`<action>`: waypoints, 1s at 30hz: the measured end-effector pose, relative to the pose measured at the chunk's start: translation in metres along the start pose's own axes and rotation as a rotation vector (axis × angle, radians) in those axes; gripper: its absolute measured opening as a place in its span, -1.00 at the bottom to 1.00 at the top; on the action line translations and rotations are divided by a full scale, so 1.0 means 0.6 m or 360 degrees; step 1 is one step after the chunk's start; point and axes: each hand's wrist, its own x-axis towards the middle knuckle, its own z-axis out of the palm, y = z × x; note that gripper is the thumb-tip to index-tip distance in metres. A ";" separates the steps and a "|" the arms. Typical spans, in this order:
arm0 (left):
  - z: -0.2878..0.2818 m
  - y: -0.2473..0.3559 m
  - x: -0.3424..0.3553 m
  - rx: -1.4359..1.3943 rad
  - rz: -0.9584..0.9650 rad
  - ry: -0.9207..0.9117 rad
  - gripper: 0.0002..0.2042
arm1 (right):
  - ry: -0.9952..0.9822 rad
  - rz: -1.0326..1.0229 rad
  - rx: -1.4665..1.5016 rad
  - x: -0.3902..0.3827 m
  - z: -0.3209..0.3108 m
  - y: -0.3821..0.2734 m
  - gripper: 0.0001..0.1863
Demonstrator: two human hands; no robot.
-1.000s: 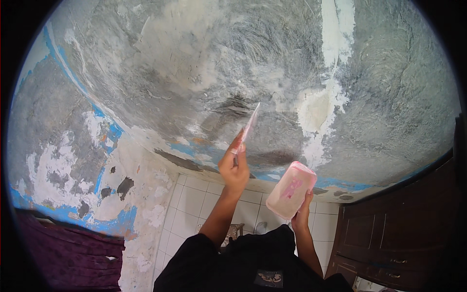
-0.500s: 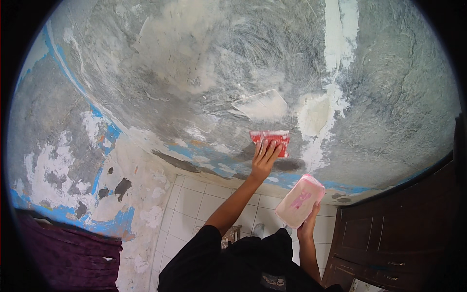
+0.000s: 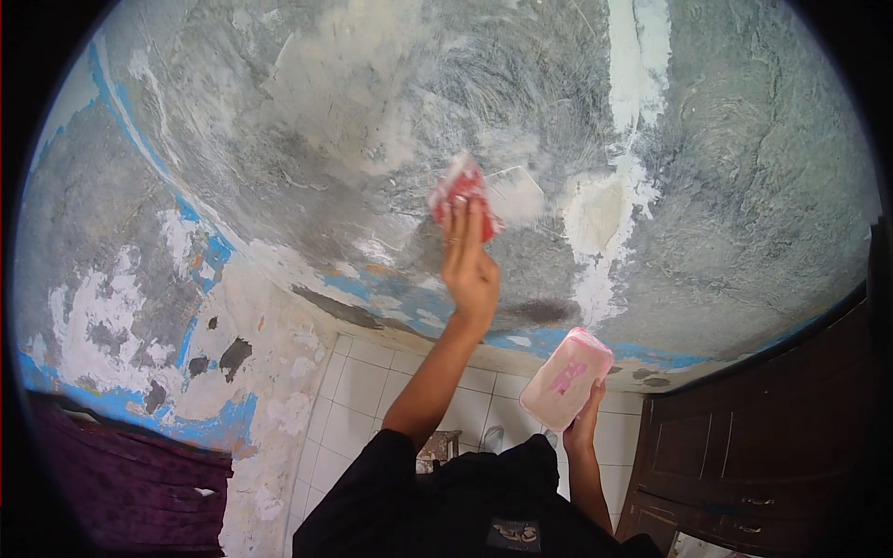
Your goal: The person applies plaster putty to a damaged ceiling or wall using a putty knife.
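Note:
A red scraper [image 3: 464, 198], smeared white and blurred, is pressed to the mottled grey wall [image 3: 753, 167] by my left hand [image 3: 470, 265], fingers along its back. Just right of it lies a pale patch of filler [image 3: 520, 192], and farther right runs a rough white vertical band [image 3: 635, 74] with a cream patch. Lower right, my right hand [image 3: 586, 418] holds a pink rectangular container [image 3: 565, 379] of pale cream paste with pink marks.
A side wall [image 3: 121, 316] at left has peeling blue paint, with a purple cloth [image 3: 126, 470] below. A dark wooden cabinet [image 3: 744, 428] stands right. Below are white floor tiles [image 3: 363, 391] and part of a speckled stool [image 3: 440, 445].
The pale patch appeared on the wall by half a second ago. Since then my left hand has moved the scraper up and leftward, turning it. The container has shifted slightly up and left.

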 end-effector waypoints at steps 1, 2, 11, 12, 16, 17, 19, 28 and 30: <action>0.018 0.007 -0.011 0.0123 0.0095 -0.0055 -0.50 | -0.0002 0.0006 -0.0009 0.000 0.003 -0.001 -0.27; 0.032 0.016 -0.029 0.0151 0.0147 -0.0142 -0.49 | -0.0008 0.0004 -0.0003 0.000 0.006 -0.002 -0.27; 0.028 -0.015 -0.199 0.0030 0.0408 -0.0590 -0.54 | 0.0152 -0.0070 0.0081 -0.003 -0.042 -0.018 -0.32; 0.015 -0.013 -0.186 -0.0070 0.0314 -0.0478 -0.54 | 0.0202 -0.0103 0.0051 -0.003 -0.054 -0.022 -0.32; 0.005 -0.046 -0.137 0.0069 0.0138 0.0011 -0.54 | 0.0283 -0.0132 -0.0007 -0.003 -0.098 -0.023 -0.32; 0.020 -0.055 -0.136 0.0069 0.0132 0.0018 -0.54 | 0.0280 -0.0135 -0.0016 -0.004 -0.107 -0.020 -0.32; 0.060 -0.093 -0.164 0.0432 0.0240 -0.0243 -0.53 | 0.0291 -0.0102 -0.0022 -0.003 -0.110 -0.020 -0.32; 0.060 -0.101 -0.444 0.0114 0.0151 -0.0897 -0.45 | 0.0258 -0.0058 -0.0068 -0.003 -0.103 -0.033 -0.27; 0.023 -0.088 -0.443 -0.0003 0.0060 -0.0922 -0.45 | 0.0235 -0.0056 -0.0038 -0.003 -0.106 -0.035 -0.27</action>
